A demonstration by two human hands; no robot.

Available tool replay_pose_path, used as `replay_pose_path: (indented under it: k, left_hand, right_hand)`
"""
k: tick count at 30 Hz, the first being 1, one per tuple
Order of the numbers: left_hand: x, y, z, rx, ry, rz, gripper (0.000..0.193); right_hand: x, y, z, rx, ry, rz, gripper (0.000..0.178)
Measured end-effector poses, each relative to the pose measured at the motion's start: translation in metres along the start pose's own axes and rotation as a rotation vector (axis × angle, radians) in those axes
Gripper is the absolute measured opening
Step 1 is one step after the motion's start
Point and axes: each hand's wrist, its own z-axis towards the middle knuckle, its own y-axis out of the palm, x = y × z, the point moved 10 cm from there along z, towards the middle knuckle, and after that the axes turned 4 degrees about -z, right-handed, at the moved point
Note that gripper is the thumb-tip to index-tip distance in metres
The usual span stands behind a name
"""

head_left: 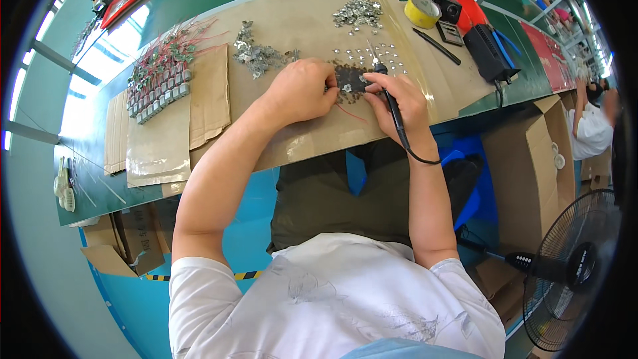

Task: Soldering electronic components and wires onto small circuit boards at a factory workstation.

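Note:
My right hand point(407, 103) is closed around a soldering iron point(395, 108), its black handle between the fingers and its thin tip pointing away from me. Thumb and forefinger of that hand also come together at the edge of a dark, scorched-looking pad point(351, 80). My left hand point(304, 90) pinches at the pad's left edge; what its fingertips hold is too small to make out. A small silvery metal piece point(346, 88) lies on the pad between my hands. One thin red wire point(351, 114) trails from below the pad.
Small metal parts lie in a heap point(357, 12), in loose rows point(389, 57) and in a tangled pile point(256, 53). Red-wired small motors point(159, 90) stand at left on cardboard. At right are yellow tape point(422, 11), a black pen point(436, 46), a black box point(488, 53) and a fan point(575, 269).

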Motion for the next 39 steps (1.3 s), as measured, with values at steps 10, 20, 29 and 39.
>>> replay_pose_path:
  k: [10,20,29,39]
  left_hand:
    - [-0.019,-0.019,0.003,0.092,-0.085,0.074,0.015]
    - [0.001,-0.039,-0.002,0.345,-0.028,-0.133,0.024]
    - [0.023,-0.017,-0.003,0.316,0.140,-0.184,0.012]
    - [0.029,0.000,-0.002,0.151,0.160,-0.072,0.010]
  right_hand:
    - [0.002,0.002,-0.002,-0.015,0.004,0.011,0.041]
    - [0.032,-0.011,-0.025,0.182,0.288,0.249,0.028]
    - [0.048,-0.027,-0.056,0.399,0.411,0.472,0.027]
    - [0.045,-0.032,-0.064,0.397,0.359,0.358,0.006]
